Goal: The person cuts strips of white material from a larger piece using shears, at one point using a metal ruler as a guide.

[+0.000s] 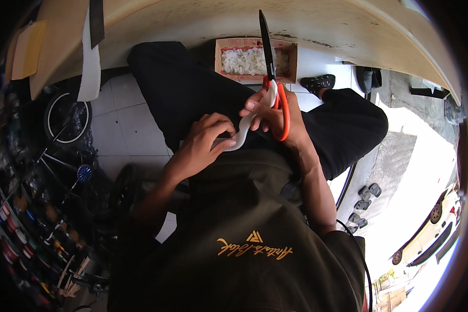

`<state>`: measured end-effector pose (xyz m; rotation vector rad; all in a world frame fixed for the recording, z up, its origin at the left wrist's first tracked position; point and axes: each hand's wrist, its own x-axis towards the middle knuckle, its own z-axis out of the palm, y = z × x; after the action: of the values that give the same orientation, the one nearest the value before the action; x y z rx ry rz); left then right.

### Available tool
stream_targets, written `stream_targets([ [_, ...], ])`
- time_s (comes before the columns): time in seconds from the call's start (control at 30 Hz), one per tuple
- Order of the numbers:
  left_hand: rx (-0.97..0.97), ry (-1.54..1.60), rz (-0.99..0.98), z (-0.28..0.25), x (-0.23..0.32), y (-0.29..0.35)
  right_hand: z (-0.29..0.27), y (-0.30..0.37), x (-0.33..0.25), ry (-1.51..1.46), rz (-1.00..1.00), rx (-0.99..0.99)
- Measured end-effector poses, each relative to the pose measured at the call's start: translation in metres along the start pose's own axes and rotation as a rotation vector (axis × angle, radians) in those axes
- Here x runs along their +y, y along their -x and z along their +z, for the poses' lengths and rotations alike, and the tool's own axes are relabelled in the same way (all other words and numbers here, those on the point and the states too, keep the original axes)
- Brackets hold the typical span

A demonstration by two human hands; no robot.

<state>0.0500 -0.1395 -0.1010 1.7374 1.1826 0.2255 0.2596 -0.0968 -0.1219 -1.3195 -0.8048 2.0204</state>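
A white, curved, flexible strip [240,136] runs between my two hands above my lap. My left hand [205,139] pinches its lower end between thumb and fingers. Scissors with orange handles [284,117] and long black blades [267,44] hang on my right hand [286,114], with the blades pointing away from me and looking nearly closed. Fingers of that same hand also touch the upper part of the strip. Just beyond the blades, a cardboard box [218,58] holds many small white scraps.
A pale tabletop edge [192,21] curves across the far side. White strip material [91,73] hangs at the far left. A bicycle wheel [67,118] and clutter stand at left. Sandals [366,197] lie on the right, with a parked car [431,229] outside.
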Motion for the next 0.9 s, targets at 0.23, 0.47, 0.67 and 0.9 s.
stream_targets([
  [0.23,0.206,0.109,-0.331,-0.025,0.012,0.02,0.003,-0.008,0.001,0.073,-0.089,-0.019],
  [0.47,0.306,-0.021,-0.242,-0.04,0.029,0.027,0.007,-0.011,-0.005,0.153,-0.108,-0.02],
  [0.67,0.172,-0.14,-0.382,-0.037,-0.006,0.042,0.0,-0.023,0.001,0.185,-0.172,-0.042],
  [0.9,0.284,-0.351,-0.325,-0.054,0.03,-0.007,0.006,-0.027,0.011,0.201,-0.142,-0.041],
])
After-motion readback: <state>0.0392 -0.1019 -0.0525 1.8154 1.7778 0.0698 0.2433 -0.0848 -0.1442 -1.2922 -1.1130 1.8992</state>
